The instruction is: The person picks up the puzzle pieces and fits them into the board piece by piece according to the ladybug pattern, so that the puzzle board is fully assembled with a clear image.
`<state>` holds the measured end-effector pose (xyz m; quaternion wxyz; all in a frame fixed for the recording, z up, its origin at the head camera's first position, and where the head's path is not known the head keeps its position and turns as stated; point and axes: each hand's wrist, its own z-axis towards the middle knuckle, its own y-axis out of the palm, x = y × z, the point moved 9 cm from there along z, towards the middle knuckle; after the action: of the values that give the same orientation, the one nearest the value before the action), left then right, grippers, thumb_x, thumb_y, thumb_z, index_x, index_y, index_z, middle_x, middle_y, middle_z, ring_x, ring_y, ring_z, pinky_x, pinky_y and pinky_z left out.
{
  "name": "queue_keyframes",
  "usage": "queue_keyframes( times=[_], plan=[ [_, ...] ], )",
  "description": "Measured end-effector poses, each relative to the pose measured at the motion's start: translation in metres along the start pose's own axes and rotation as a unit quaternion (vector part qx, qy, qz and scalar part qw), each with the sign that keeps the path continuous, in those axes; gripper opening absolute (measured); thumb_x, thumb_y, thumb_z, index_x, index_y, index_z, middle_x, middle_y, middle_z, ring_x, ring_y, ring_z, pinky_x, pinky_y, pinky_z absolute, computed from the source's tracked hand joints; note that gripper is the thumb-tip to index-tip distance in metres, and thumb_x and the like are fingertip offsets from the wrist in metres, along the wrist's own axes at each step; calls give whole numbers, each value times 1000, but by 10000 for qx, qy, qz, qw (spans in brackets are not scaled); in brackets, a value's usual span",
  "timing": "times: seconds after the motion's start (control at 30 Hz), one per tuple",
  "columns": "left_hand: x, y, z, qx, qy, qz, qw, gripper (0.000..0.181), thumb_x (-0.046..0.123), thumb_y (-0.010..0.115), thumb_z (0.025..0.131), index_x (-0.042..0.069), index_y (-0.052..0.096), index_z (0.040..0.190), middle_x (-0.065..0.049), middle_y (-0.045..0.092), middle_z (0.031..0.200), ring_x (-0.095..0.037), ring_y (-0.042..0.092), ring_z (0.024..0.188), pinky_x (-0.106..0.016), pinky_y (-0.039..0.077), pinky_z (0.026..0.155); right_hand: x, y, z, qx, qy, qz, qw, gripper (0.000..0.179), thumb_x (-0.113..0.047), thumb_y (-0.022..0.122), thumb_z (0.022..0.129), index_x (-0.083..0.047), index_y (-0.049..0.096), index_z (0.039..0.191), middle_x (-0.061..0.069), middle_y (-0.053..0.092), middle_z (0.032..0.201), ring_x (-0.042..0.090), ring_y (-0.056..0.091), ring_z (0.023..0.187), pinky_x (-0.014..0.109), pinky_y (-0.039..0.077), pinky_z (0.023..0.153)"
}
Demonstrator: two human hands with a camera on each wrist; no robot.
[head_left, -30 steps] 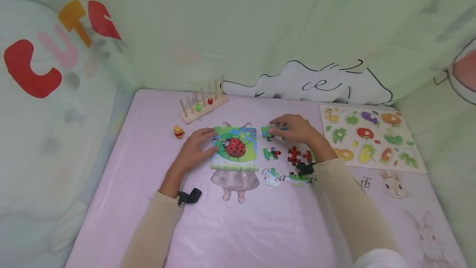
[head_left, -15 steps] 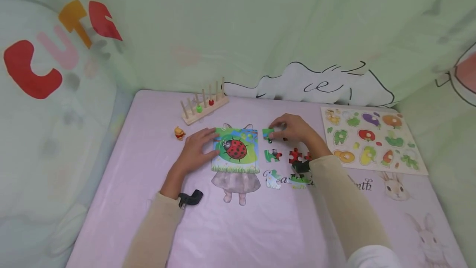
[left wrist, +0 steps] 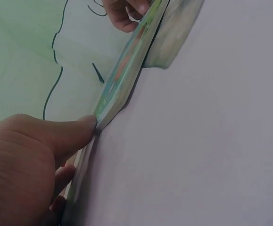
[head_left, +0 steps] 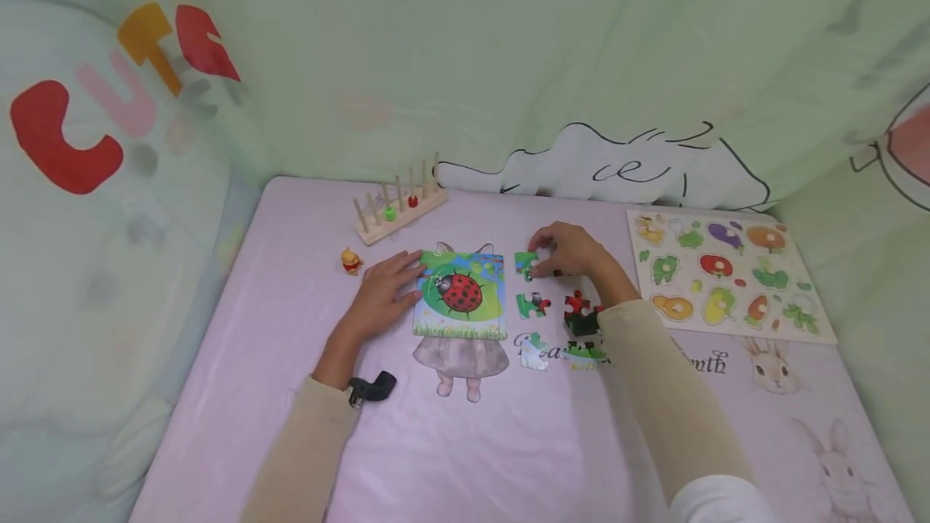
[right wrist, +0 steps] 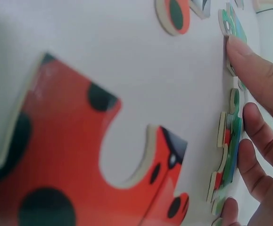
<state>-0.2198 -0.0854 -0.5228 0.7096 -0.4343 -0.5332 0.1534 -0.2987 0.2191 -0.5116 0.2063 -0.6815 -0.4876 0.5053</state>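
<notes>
A square ladybug picture board (head_left: 459,323) lies mid-table. My left hand (head_left: 385,293) rests along its left edge, and in the left wrist view the thumb (left wrist: 75,134) touches the board's near corner. To the board's right, my right hand (head_left: 574,253) pinches a green corner puzzle piece (head_left: 524,262) between thumb and forefinger; the right wrist view shows the thumb (right wrist: 242,52) on that piece's edge, the forefinger hidden behind it. Loose beneath this hand lie a ladybug-head piece (head_left: 529,307), a red spotted piece (right wrist: 56,155) and grassy pieces (head_left: 534,353). The right wrist and hand cover other pieces.
A wooden peg rack (head_left: 400,220) with a green and a red bead stands at the back left. Near it sits a small yellow bear figure (head_left: 350,261). On the right lies a vegetable puzzle board (head_left: 697,281). A pale green curtain (head_left: 465,63) hangs behind the table.
My right thumb and forefinger have settled around the green corner piece, and the right forearm has shifted slightly left. The left hand stays at the board's left edge.
</notes>
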Motion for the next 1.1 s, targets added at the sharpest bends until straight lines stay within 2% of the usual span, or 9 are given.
queue_keyframes(
  times=[0.3,0.47,0.67,0.83,0.97,1.1],
  plan=[
    [-6,4,-1,-71,-72,16,9999,53,29,64,100,16,53,150,0,36,166,-28,25,157,-58,20,123,1,-1,-2,-98,91,266,9996,40,-21,87,82,-12,64,114,10,60,118,28,52,101,36,46,78],
    [-5,3,0,-23,-41,-47,10000,54,30,65,100,14,54,149,-4,35,166,-29,28,155,-57,21,122,2,-3,-5,-131,171,580,9981,31,-20,81,88,-12,62,111,10,60,113,27,55,90,32,48,66],
    [-4,1,0,70,32,-38,10000,54,28,67,98,11,55,148,-7,41,162,-30,33,152,-57,23,121,0,-6,-10,-52,123,862,9962,22,-22,76,93,-13,62,109,10,61,113,27,57,85,33,49,63],
    [-3,0,1,77,38,-25,10000,53,29,66,99,12,55,148,-6,42,162,-29,32,153,-56,23,121,-10,-10,-13,165,-274,977,9947,18,-23,74,95,-13,63,104,9,60,102,27,54,86,33,48,63],
    [-2,-1,0,95,38,23,9999,53,29,66,98,12,56,147,-5,43,161,-29,31,153,-59,19,122,-31,-12,-17,362,-785,1073,9905,15,-21,74,95,-12,65,102,7,60,97,26,53,88,34,46,69],
    [-2,-2,0,116,30,12,9999,53,29,66,98,12,56,147,-4,45,161,-31,28,155,-61,13,121,-54,-8,-20,334,-1056,1371,9843,14,-20,74,94,-11,66,102,7,62,96,25,54,91,36,45,78]
  ],
)
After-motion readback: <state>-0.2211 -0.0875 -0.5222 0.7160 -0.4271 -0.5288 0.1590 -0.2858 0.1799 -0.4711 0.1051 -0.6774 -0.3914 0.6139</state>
